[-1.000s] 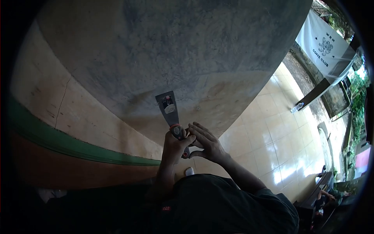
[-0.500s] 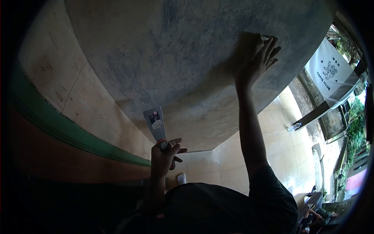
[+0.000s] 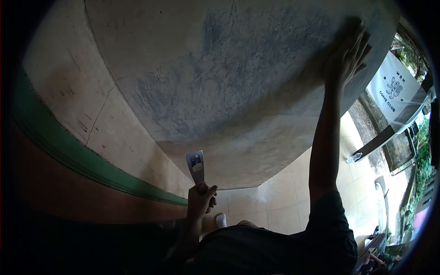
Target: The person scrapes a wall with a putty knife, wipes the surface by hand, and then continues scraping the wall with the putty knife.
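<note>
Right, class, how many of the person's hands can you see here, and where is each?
2. The left hand sits low in the middle, gripping a putty knife. The right hand is raised at upper right, spread flat against the grey wall. None seems hidden.

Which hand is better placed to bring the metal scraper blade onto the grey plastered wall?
Probably the left hand: it grips the flat metal scraper, blade pointing at the grey plastered wall. The right hand is spread flat on that wall, far from the tool.
</note>
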Demonstrator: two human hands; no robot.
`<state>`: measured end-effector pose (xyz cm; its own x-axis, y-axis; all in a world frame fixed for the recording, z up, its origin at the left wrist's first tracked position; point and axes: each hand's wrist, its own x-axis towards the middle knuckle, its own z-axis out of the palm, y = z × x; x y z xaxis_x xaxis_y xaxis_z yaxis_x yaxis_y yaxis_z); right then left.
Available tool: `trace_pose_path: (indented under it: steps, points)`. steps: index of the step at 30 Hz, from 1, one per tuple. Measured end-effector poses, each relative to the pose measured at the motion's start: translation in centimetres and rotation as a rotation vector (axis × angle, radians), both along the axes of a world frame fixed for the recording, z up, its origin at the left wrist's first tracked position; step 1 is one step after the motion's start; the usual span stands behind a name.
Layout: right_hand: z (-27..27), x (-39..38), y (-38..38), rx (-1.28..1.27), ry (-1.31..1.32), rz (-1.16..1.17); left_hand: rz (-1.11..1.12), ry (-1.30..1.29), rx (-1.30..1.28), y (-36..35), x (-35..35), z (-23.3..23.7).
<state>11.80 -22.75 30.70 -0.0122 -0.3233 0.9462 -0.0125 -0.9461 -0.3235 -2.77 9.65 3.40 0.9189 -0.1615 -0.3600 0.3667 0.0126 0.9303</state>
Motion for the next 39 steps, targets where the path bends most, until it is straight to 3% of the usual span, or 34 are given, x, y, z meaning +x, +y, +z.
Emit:
trace_pose_path:
  steps: [1,3,5,6,7,8,10,11,12,13,14,16,19,20,22,24,27,28,29,30,31,32,34,35,37,38,39]
  points:
    - [1.9,0.0,0.1,0.016,-0.042,0.008,0.038,-0.04,-0.059,-0.2,-0.4,-1.4]
    - [-2.0,1.4,2.9,-0.152,0.025,-0.054,0.068,-0.028,-0.082,-0.5,-1.4,-1.6]
    - [-14.0,2.4,6.9,-0.498,0.258,-0.035,0.105,-0.032,-0.122,-1.0,-1.5,-1.2]
    - [-20.3,-0.1,9.0,-0.564,0.6,0.118,0.112,0.027,-0.094,-1.0,-2.0,-0.9]
    - [-27.0,-0.8,8.3,-0.608,0.726,0.438,0.126,0.079,-0.067,-1.1,-2.3,-0.7]
    - [-28.8,-0.4,7.5,-0.754,0.549,0.331,0.145,0.063,-0.077,-1.2,-2.7,-0.8]
    - [-24.9,-1.0,7.3,-0.721,0.802,0.34,0.199,0.013,-0.116,-1.0,-3.7,-1.1]
    - [-20.8,0.8,7.1,-0.85,0.422,-0.016,0.221,0.014,-0.106,-0.8,-4.3,-0.6]
    - [-15.3,0.9,6.8,-0.762,0.498,-0.134,0.227,0.028,-0.095,-1.0,-5.0,0.0]
    - [-8.6,1.0,6.7,-0.575,0.392,0.033,0.233,0.048,-0.087,-1.3,-5.6,0.3]
    - [-2.1,1.2,6.2,-0.466,0.225,0.029,0.255,0.067,-0.082,-1.5,-6.4,0.0]
    - [7.0,2.0,5.6,-0.454,-0.158,0.077,0.225,0.054,-0.111,-1.4,-7.4,-0.6]
    - [3.3,2.9,7.9,-0.529,-0.141,0.142,0.277,0.039,-0.138,-1.2,-9.9,-2.0]
    - [-1.6,1.5,9.6,-0.527,0.191,0.051,0.309,0.059,-0.151,-1.3,-10.5,-2.1]
    - [-15.1,0.3,9.7,-0.714,0.658,0.236,0.321,0.071,-0.143,-1.7,-11.6,-2.0]
    - [-26.6,-1.3,7.8,-0.959,0.813,0.32,0.315,0.069,-0.072,-1.7,-12.5,-1.7]
    - [-26.5,-0.7,5.8,-1.012,0.744,0.392,0.352,0.039,-0.09,-1.4,-13.6,-2.0]
    - [-22.0,-1.8,6.3,-0.918,0.906,0.452,0.367,0.038,-0.083,-1.1,-13.9,-2.3]
    - [-18.9,-0.1,6.4,-0.98,0.563,0.188,0.361,0.02,-0.071,-0.9,-14.0,-2.5]
    - [-13.6,0.8,6.9,-0.843,0.4,0.176,0.371,0.03,-0.066,-0.7,-14.0,-2.5]
    - [-7.0,-0.5,8.0,-0.744,0.523,-0.192,0.352,0.038,-0.071,-0.6,-14.2,-2.4]
    - [-2.6,0.2,7.9,-0.586,0.141,0.259,0.333,0.046,-0.078,-0.7,-14.4,-2.3]
    - [3.3,-0.4,10.9,-0.462,0.02,0.05,0.374,0.055,-0.12,-0.9,-14.4,-2.7]
    - [2.5,0.0,12.0,-0.46,0.017,0.056,0.376,0.08,-0.134,-0.9,-14.5,-3.1]
    - [-1.5,0.5,13.7,-0.633,0.283,0.123,0.38,0.108,-0.159,-1.4,-15.0,-4.0]
    - [-4.4,0.7,14.3,-0.717,0.417,0.151,0.413,0.128,-0.164,-1.6,-15.2,-4.4]
    - [-11.1,0.8,14.5,-1.004,0.512,-0.003,0.442,0.15,-0.166,-1.7,-15.5,-4.8]
